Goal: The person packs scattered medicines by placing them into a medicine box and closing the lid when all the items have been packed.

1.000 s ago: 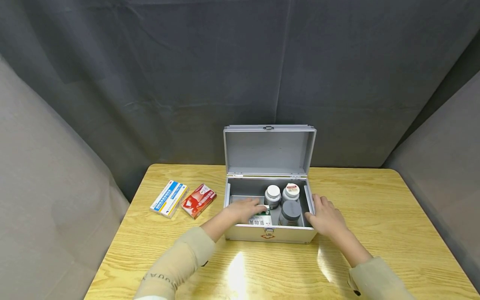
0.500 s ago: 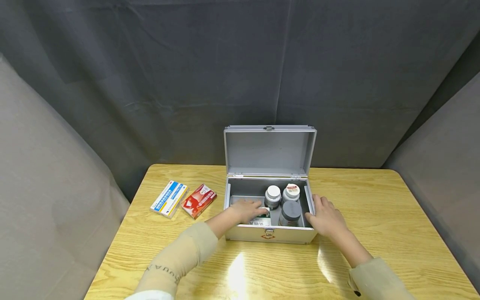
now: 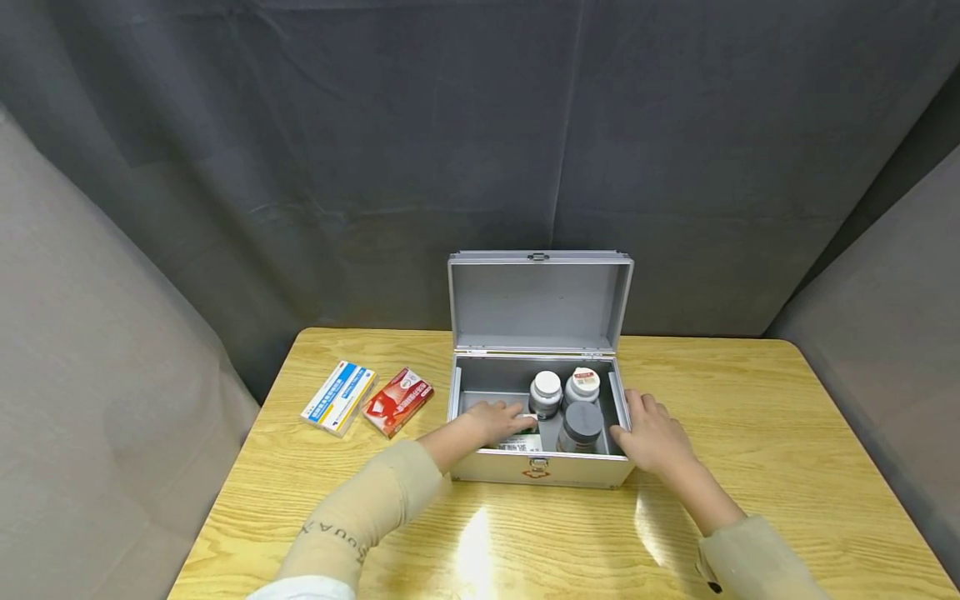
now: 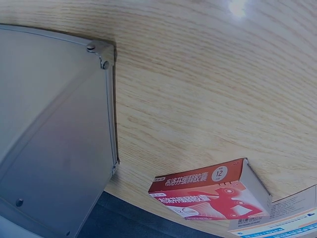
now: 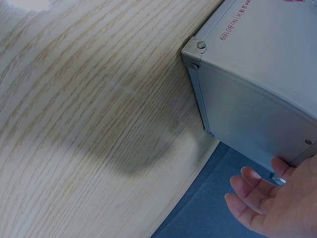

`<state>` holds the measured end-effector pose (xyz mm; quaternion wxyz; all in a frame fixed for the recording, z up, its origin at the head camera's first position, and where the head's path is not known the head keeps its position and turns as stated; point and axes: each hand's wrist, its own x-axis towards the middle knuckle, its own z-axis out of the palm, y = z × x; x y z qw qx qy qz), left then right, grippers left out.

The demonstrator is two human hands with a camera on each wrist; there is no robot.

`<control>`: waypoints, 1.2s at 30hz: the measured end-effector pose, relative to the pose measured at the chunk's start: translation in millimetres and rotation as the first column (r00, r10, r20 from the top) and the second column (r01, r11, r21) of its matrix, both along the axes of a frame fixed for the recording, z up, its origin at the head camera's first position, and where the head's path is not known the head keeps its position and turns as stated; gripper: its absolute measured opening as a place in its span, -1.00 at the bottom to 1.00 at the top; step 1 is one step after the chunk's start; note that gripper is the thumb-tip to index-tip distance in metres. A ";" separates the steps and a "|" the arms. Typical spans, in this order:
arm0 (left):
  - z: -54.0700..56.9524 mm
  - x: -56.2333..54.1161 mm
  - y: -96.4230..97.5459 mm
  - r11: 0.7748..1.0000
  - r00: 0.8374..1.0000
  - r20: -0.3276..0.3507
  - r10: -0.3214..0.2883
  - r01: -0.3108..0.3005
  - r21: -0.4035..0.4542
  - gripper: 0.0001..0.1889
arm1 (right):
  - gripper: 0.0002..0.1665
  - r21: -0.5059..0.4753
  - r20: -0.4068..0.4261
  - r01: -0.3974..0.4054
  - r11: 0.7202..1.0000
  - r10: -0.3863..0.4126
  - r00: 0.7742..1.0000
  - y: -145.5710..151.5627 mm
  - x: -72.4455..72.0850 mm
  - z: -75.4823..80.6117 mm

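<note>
An aluminium medicine case (image 3: 487, 468) stands with its lid (image 3: 536, 304) raised. My left hand (image 3: 489, 422) reaches over its front left rim and holds a white-and-green medicine box (image 3: 521, 443) low inside; the fingers partly cover the box. Right of that box stand a white-capped bottle (image 3: 546, 392), another white-capped bottle (image 3: 582, 383) with a red-and-white label on its cap, and a grey-capped bottle (image 3: 581, 427). My right hand (image 3: 656, 437) grips the case's right wall, thumb over the rim and fingers outside. In the left wrist view the left hand is out of sight.
On the table (image 3: 750, 433), left of the case, lie a red medicine box (image 3: 397, 402) and a blue-and-white medicine box (image 3: 339, 397). A dark curtain (image 3: 375, 167) hangs behind the table, with pale cloth panels at both sides.
The white-and-green box has sunk slightly and tilted in my left hand, showing less of its printed face. The left forearm has shifted slightly right. My right hand stays on the case wall.
</note>
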<state>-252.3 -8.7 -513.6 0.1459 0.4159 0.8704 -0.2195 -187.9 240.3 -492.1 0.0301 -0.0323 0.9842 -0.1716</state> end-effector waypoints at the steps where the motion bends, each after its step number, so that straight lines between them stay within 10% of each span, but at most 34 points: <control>1: -0.5 -0.2 0.0 1.000 1.000 -0.002 0.003 -0.003 -0.007 -0.30 | -0.22 0.000 -0.001 0.000 1.000 0.000 1.000 0.0 0.0 0.1; 11: -3.1 -2.7 0.8 0.998 0.997 0.046 0.055 -0.054 -0.023 -0.20 | -0.22 0.005 -0.009 -0.001 1.000 0.001 1.000 -0.2 -0.6 0.4; 19: -32.5 -18.9 1.8 0.996 0.993 0.077 0.089 -0.091 0.022 -0.23 | -0.23 0.009 -0.015 -0.001 1.000 0.002 1.000 0.1 -1.6 -0.1; 25: -10.7 -7.1 2.9 0.994 0.990 0.090 0.113 -0.113 -0.006 -0.28 | -0.23 0.009 -0.013 -0.002 1.000 0.002 1.000 -0.1 -1.7 0.1; 36: -2.7 -3.4 1.0 0.998 0.995 0.074 0.067 -0.067 0.001 -0.27 | -0.22 0.011 -0.007 -0.002 1.000 0.002 1.000 -0.1 -0.8 -0.3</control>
